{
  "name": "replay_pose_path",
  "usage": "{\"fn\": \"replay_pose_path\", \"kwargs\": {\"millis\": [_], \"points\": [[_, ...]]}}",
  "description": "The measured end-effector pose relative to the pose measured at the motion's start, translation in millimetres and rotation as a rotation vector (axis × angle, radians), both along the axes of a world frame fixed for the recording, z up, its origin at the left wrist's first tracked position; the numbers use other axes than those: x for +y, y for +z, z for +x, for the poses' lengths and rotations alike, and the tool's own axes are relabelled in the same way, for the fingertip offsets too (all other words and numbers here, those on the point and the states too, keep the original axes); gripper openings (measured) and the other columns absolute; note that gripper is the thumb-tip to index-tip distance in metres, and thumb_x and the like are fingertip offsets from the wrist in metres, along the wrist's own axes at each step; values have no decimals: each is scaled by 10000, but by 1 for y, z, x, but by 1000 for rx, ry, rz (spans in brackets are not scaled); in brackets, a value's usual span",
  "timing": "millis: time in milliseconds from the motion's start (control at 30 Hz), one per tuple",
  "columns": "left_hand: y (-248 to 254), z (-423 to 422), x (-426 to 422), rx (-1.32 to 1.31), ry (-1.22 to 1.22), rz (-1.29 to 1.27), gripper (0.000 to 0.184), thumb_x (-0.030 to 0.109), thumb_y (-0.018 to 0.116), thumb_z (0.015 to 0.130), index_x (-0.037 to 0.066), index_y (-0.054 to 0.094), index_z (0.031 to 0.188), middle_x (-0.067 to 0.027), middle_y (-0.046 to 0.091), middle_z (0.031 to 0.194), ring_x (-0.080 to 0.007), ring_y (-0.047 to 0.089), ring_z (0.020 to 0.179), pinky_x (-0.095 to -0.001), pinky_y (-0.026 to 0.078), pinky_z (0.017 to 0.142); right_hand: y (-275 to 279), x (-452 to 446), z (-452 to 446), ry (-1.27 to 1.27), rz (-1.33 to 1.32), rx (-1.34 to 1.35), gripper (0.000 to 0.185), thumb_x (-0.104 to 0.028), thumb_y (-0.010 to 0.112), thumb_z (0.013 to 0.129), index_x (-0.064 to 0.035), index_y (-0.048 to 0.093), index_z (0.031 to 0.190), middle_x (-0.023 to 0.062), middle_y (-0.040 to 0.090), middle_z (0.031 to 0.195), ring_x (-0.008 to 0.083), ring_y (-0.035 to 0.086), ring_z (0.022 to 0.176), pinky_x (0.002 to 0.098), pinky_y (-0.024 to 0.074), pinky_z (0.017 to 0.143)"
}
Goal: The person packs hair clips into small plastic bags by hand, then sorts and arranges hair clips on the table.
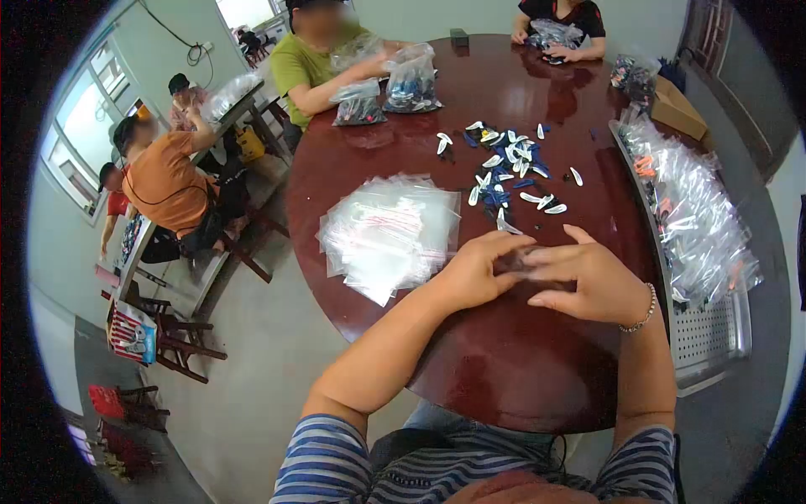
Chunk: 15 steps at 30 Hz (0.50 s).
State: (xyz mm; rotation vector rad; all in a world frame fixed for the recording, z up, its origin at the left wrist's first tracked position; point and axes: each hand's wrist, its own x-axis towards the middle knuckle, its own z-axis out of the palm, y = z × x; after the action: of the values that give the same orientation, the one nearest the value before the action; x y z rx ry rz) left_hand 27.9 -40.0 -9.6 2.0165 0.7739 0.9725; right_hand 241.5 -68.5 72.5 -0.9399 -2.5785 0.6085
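Both my hands are close together over the near part of the dark red table. My left hand has its fingers curled towards the right one, around something small and blurred that I cannot make out. The fingers of my right hand reach across to it, smeared by motion, with the thumb apart below. Just beyond my hands lies a loose pile of white, dark blue and black clip-like pieces. A stack of clear plastic bags lies left of my left hand.
Filled clear bags lie on a metal tray at the right. Two more filled bags stand at the far left of the table, near a person in green. Another person sits opposite. Stools stand left.
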Motion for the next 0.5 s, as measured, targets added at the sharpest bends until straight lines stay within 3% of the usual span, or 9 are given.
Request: {"fn": "replay_pose_path", "kwargs": {"millis": [33,67,100,167,200,333,400,433,500], "points": [[-1,0,0,0,-5,-2,516,13,692,705,10,557,1203,-160,607,1043,-327,594,981,-378,482,845,0,0,-1,-68,-56,56,267,-243,755,757,-76,708,960,82,676,1071,257,609,1073,567,220,1080],[-2,1,-1,42,108,116,495,9,687,710,13,563,1189,-156,600,1035,-330,588,970,-373,484,835,2,1,-3,-80,70,90,205,-202,698,810,-44,704,941,107,699,929,250,661,927,475,391,981],[-3,2,-1,84,221,233,475,6,681,715,16,568,1176,-151,593,1027,-333,581,960,-369,487,826,2,3,-4,-86,67,90,205,-202,698,810,-44,704,941,107,699,929,250,661,927,475,391,981],[1,2,-3,132,264,297,468,13,683,716,27,567,1169,-137,578,1042,-337,560,972,-365,487,825,-4,8,-5,-361,-247,227,166,-160,635,846,-16,697,901,115,690,805,186,661,743,342,498,751],[1,2,-4,193,313,395,491,18,687,713,30,556,1186,-136,565,1072,-337,552,985,-367,489,821,-13,11,-6,-357,-250,332,144,-105,590,860,3,685,845,104,665,714,113,608,636,269,468,580],[4,8,-12,312,367,459,683,87,747,690,49,456,1307,-153,513,1177,-355,506,1072,-404,468,877,-31,12,-16,-408,-171,427,104,-52,589,843,11,669,823,99,659,727,87,591,643,264,470,584],[3,13,-15,239,341,445,779,122,779,669,55,403,1348,-163,499,1203,-361,489,1096,-422,447,912,-35,17,-11,-404,-26,430,65,-20,587,818,-14,650,805,69,660,760,113,615,679,332,492,763],[3,15,-16,164,317,432,878,158,810,648,60,350,1389,-173,485,1229,-368,472,1119,-440,425,947,-31,17,-8,-405,-26,429,65,-20,587,818,-14,650,805,69,660,760,113,615,679,332,492,763],[3,12,-13,160,285,383,1000,203,847,618,67,277,1428,-186,455,1289,-365,437,1179,-448,393,977,-18,14,-1,-310,106,239,42,-22,602,793,-48,632,809,34,660,811,163,640,757,466,367,1002]]}}
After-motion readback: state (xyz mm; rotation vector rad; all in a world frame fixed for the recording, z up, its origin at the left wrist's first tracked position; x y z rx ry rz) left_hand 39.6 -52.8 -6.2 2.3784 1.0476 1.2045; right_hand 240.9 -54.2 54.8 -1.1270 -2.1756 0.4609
